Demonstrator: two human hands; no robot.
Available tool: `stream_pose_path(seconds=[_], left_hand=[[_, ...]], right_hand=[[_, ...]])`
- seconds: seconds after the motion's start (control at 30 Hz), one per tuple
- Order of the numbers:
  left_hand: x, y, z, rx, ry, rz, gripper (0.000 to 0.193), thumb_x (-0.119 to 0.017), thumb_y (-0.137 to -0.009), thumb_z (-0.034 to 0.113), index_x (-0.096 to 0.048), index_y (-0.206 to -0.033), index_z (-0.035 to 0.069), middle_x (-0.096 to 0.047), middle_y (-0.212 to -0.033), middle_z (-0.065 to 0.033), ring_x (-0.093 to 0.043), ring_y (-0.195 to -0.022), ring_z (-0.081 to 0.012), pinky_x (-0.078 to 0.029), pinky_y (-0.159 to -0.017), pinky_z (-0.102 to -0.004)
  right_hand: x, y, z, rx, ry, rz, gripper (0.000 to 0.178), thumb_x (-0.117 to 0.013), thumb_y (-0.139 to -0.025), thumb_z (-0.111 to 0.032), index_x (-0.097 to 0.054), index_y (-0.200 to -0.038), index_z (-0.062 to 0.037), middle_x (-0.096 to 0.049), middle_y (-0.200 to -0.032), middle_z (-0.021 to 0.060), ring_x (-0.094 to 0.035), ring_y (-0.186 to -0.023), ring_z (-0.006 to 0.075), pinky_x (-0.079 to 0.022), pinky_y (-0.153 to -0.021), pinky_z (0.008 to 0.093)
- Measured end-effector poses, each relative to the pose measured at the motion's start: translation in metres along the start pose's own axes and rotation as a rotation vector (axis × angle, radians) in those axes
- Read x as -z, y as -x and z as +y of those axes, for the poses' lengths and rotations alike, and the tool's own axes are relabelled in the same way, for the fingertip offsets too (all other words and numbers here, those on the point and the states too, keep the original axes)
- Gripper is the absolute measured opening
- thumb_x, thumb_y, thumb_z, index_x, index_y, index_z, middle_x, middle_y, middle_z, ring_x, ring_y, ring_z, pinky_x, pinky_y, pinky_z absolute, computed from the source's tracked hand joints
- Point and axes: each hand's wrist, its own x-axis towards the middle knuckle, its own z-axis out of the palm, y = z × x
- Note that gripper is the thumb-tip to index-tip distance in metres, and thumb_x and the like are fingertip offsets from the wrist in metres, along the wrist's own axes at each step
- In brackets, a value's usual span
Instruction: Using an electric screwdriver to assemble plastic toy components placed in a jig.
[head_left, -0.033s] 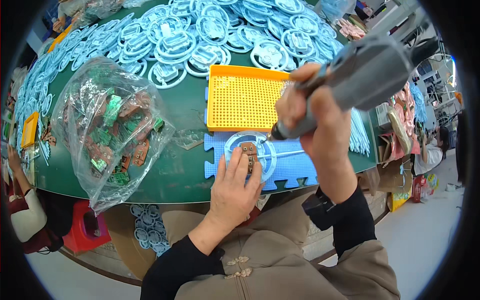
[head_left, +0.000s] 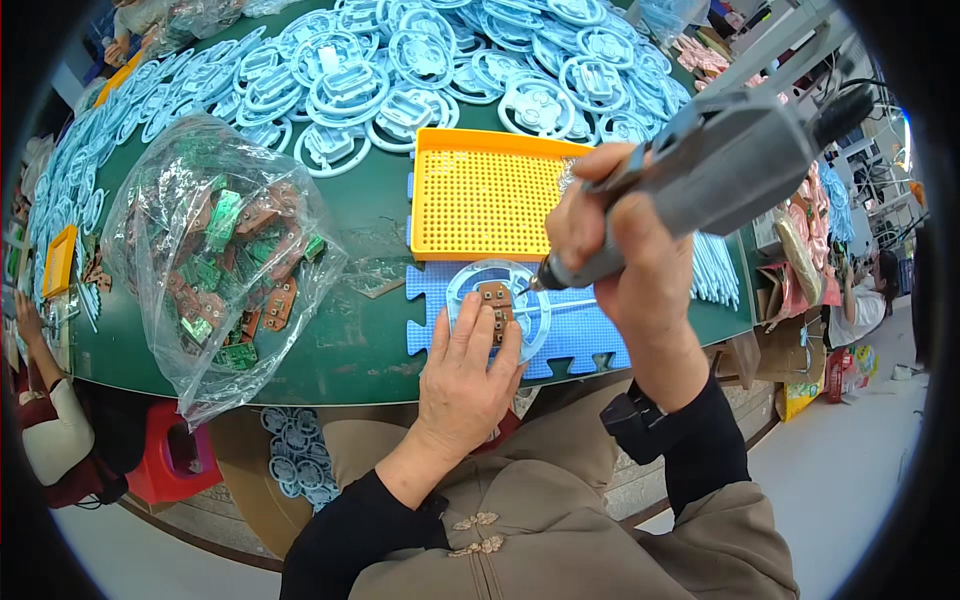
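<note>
My left hand (head_left: 462, 385) lies with its fingers stretched out over a small brown circuit board (head_left: 496, 294), pressing it against a light blue plastic ring-shaped part (head_left: 543, 322). Under the ring is a blue foam mat (head_left: 590, 345) with a jigsaw edge. A grey electric screwdriver (head_left: 725, 165) is gripped in my right hand (head_left: 640, 265), tilted with its bit pointing down and left. The bit's tip is close to the board's right edge; whether it touches a screw is too small to tell. My left fingers hide part of the board.
A yellow perforated tray (head_left: 480, 200) stands just beyond the ring, with small metal pieces at its right end. To the left sits a clear plastic bag (head_left: 150, 265) of green and brown circuit boards. Many blue ring parts (head_left: 350, 95) are heaped behind. Blue rods (head_left: 715, 270) lie at right.
The screwdriver and my right hand have shifted slightly left and tilted, bringing the bit from the ring's upper right down beside the board. My left hand stays almost in place.
</note>
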Motion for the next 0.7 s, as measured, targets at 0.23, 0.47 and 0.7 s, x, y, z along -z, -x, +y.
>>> stream_pose_path(seconds=[0.23, 0.47, 0.7], left_hand=[[-0.002, 0.001, 0.003, -0.016, -0.058, 0.017, 0.047, -0.077, -0.074, 0.016, -0.062, -0.117, 0.004, -0.052, -0.124, -0.0229, -0.048, -0.125, -0.0417, -0.042, -0.099, -0.0579], [-0.003, 0.002, 0.002, -0.003, -0.066, 0.007, 0.048, -0.076, -0.073, 0.015, -0.062, -0.118, 0.004, -0.052, -0.124, -0.0220, -0.048, -0.126, -0.0405, -0.041, -0.100, -0.0572], [-0.002, -0.001, 0.003, 0.000, -0.070, 0.012, 0.047, -0.077, -0.071, 0.016, -0.063, -0.115, 0.003, -0.054, -0.122, -0.0228, -0.049, -0.126, -0.0398, -0.042, -0.099, -0.0567]], right_hand=[[0.001, 0.024, 0.015, -0.046, -0.034, 0.028, 0.044, -0.069, -0.089, -0.033, -0.053, -0.111, 0.0009, -0.051, -0.063, 0.0032, -0.050, -0.057, 0.0135, -0.039, -0.052, 0.0282], [-0.002, 0.025, 0.024, -0.036, -0.015, 0.019, 0.041, -0.069, -0.089, -0.027, -0.052, -0.110, 0.0028, -0.052, -0.063, 0.0039, -0.050, -0.057, 0.0132, -0.039, -0.052, 0.0275], [-0.005, 0.026, 0.023, -0.081, -0.002, -0.037, 0.041, -0.071, -0.088, -0.028, -0.053, -0.109, 0.0026, -0.052, -0.063, 0.0037, -0.050, -0.056, 0.0131, -0.038, -0.050, 0.0263]])
